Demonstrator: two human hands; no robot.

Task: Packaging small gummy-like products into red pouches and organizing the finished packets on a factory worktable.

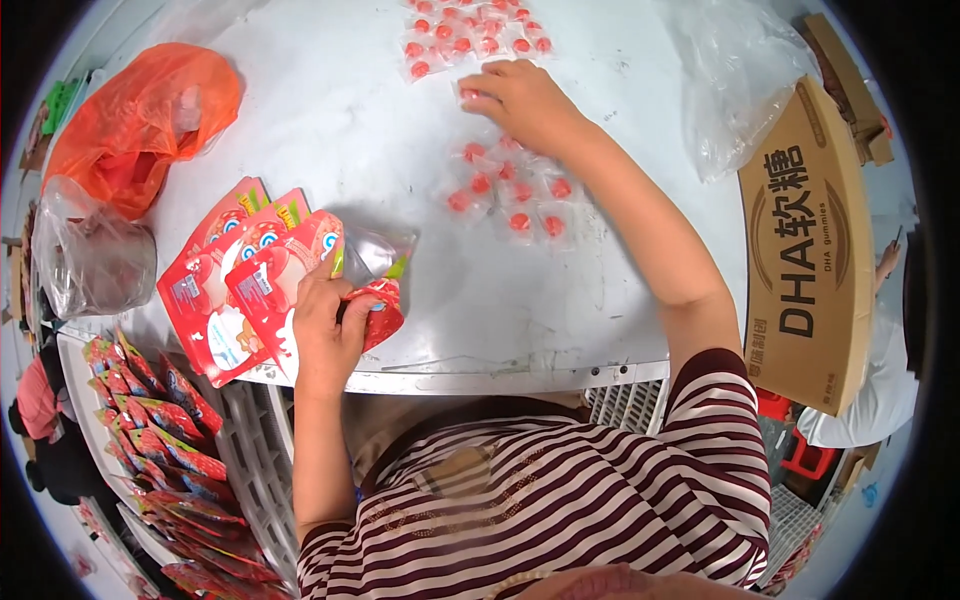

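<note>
My left hand [328, 335] grips an open red pouch [382, 312] by its edge, thumb in front, with the pouch's mouth facing up and right. Under that hand lie several flat red-and-white printed pouches [220, 290], fanned out on the table. Farther off, my right hand [522, 100] pinches a red candy [468, 94] in a clear wrapper, partly hidden by the fingers. Just beyond it is a group of clear-wrapped red candies [462, 44]. Nearer to me, below the right wrist, lies a second, looser group of wrapped candies [519, 190].
An orange plastic bag [150, 120] and a plastic-wrapped round container [100, 255] stand at the table's left. Filled red pouches [165, 430] crowd a crate at lower left. A brown carton [805, 250] and clear plastic bag [745, 90] line the right edge. Another person [865, 390] is beyond.
</note>
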